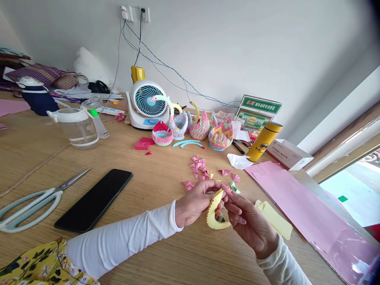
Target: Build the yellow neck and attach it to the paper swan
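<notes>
My left hand (pixel 194 202) is closed on a curved yellow swan neck (pixel 212 217) made of interlocked folded paper pieces. Its tip points up between my two hands, and the curve hangs below my fingers. At that tip, my right hand (pixel 252 217) pinches a small pink folded paper piece (pixel 227 191); the fingers partly hide where the two meet. Just beyond my hands lie several loose pink paper triangles (pixel 202 165) and a green folded piece (pixel 234 187). Yellow paper slips (pixel 276 219) rest on the table right of my right hand.
Finished paper swans (pixel 221 136) stand farther back before a small fan (pixel 150 105). To the left are a phone (pixel 94 200), scissors (pixel 44 202) and a clear jug (pixel 78 128). On the right are pink sheets (pixel 299 202), a yellow bottle (pixel 264 141) and a sticky-note box (pixel 289 154).
</notes>
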`<act>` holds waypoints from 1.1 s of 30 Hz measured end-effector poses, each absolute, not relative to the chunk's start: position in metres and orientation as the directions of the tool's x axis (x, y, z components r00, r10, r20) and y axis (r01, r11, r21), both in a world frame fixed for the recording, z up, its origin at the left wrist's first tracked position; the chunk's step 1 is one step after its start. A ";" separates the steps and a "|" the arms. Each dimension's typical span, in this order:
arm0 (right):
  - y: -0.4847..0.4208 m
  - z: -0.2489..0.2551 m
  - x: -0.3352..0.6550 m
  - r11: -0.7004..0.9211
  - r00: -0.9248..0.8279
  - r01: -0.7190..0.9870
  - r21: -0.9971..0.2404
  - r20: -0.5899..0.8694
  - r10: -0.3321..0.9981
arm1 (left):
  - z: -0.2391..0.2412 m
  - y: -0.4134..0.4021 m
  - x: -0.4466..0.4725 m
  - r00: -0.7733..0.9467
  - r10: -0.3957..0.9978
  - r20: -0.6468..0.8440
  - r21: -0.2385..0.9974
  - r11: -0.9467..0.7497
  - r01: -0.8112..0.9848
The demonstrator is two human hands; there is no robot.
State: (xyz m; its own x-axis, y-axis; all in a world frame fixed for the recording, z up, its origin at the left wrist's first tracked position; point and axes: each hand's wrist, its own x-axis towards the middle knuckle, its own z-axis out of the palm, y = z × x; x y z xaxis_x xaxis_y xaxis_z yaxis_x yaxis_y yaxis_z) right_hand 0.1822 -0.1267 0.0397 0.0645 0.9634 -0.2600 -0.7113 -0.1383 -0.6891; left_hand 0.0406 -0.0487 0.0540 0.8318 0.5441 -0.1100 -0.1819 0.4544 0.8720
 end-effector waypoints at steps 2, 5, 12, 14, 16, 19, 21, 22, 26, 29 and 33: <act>-0.130 0.042 0.175 -0.063 0.141 -0.573 -0.817 -0.175 0.974 | 0.052 -0.047 0.041 0.802 0.586 -0.116 0.870 0.449 -0.203; -0.136 0.041 0.164 0.087 0.182 -0.328 -0.941 0.028 0.983 | 0.049 -0.046 0.043 0.763 0.638 -0.104 0.854 0.450 -0.260; -0.139 0.020 0.140 0.219 0.159 0.162 -0.962 0.244 0.957 | 0.043 -0.048 0.045 0.689 0.718 -0.104 0.836 0.437 -0.330; -0.138 0.016 0.135 0.263 0.139 0.241 -0.934 0.301 0.943 | 0.042 -0.049 0.045 0.680 0.726 -0.103 0.836 0.433 -0.336; -0.138 0.016 0.134 0.286 0.130 0.279 -0.917 0.331 0.935 | 0.043 -0.047 0.046 0.644 0.761 -0.074 0.859 0.377 -0.347; -0.141 0.023 0.142 0.259 0.173 0.325 -0.910 0.326 0.929 | 0.045 -0.040 0.045 0.572 0.820 0.006 0.933 0.201 -0.298; -0.144 0.032 0.151 0.229 0.242 0.310 -0.923 0.309 0.920 | 0.047 -0.035 0.044 0.556 0.826 0.091 0.956 0.083 -0.281; -0.145 0.036 0.155 0.216 0.290 0.277 -0.936 0.296 0.910 | 0.049 -0.032 0.043 0.559 0.818 0.135 0.955 0.042 -0.293; -0.146 0.052 0.167 0.180 0.380 0.054 -0.982 0.187 0.906 | 0.054 -0.030 0.041 0.649 0.745 0.155 0.956 0.053 -0.289; -0.145 0.059 0.170 0.141 0.344 -0.059 -0.988 0.113 0.932 | 0.056 -0.032 0.039 0.700 0.708 0.088 0.965 0.113 -0.236; -0.145 0.063 0.177 0.098 0.335 -0.069 -0.993 0.069 0.940 | 0.059 -0.027 0.037 0.763 0.637 0.106 0.976 0.082 -0.204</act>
